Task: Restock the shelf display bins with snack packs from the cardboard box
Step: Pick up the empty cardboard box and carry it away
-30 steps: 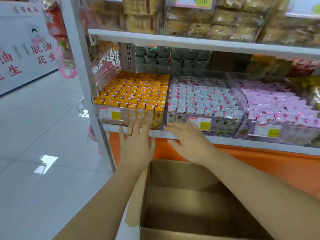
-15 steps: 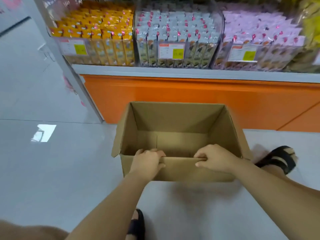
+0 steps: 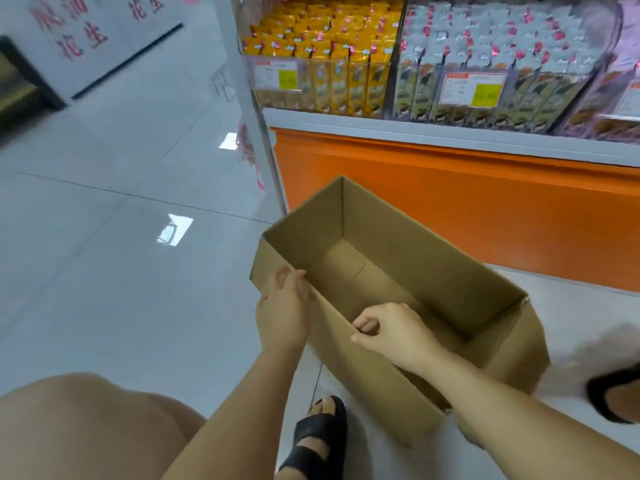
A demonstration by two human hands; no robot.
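Observation:
An open brown cardboard box (image 3: pixel 426 268) sits on the floor at an angle in front of the shelf, and nothing shows inside it. My left hand (image 3: pixel 282 313) holds the box's near rim at the left corner. My right hand (image 3: pixel 391 330) grips the same near rim further right, fingers curled over the edge. Above, clear display bins hold upright snack packs: yellow packs (image 3: pixel 332 46) on the left, silver-grey packs (image 3: pixel 491 53) in the middle, and pink packs (image 3: pixel 627 64) at the right edge.
The white shelf edge (image 3: pixel 415 128) tops an orange base panel (image 3: pixel 450 202). A white shelf upright (image 3: pixel 252 109) stands at the left. Glossy grey floor tiles (image 3: pixel 104 254) spread out to the left. My feet in black sandals (image 3: pixel 318 441) are beside the box.
My hands left the shelf bins and took hold of the box's near rim. Since then the box has swung round to an angle and slid a little away from the shelf.

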